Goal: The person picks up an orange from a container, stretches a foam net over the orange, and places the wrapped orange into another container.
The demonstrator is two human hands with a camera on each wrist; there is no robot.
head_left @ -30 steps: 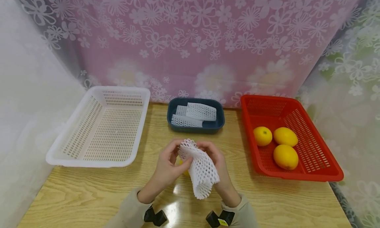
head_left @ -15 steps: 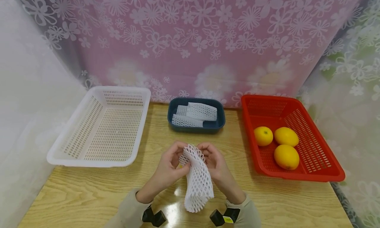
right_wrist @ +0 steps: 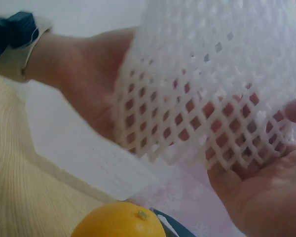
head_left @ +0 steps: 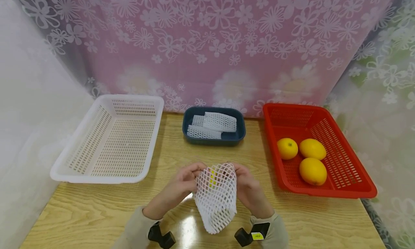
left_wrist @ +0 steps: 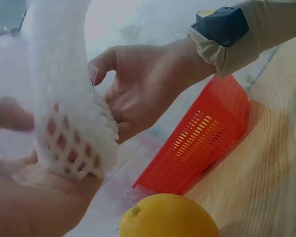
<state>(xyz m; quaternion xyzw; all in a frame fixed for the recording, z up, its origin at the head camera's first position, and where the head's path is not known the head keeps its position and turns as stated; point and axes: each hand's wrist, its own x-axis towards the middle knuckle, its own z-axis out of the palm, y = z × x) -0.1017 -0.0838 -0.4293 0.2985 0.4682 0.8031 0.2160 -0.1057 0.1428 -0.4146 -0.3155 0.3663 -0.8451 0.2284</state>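
A white foam net sleeve (head_left: 216,202) hangs between both hands, its mesh spread wide. My left hand (head_left: 181,187) pinches its left edge near the top in the head view, and my right hand (head_left: 252,191) grips the opposite edge. Through the holes of the net (right_wrist: 187,113), fingers show inside its opening in the right wrist view. A yellow citrus fruit (left_wrist: 167,217) sits on the table below the net, apart from the hands; from the head it shows only as yellow patches behind the mesh.
A red basket (head_left: 324,191) with three yellow fruits (head_left: 312,171) stands at the right. At the left is a white basket (head_left: 103,179). A dark blue tray (head_left: 214,142) holding several folded foam nets (head_left: 220,122) stands at the back middle of the wooden table (head_left: 97,213).
The net, earlier narrow and twisted, is now stretched broader. Both hands have drawn apart and slightly toward the body, with the right hand now at the net's right edge.
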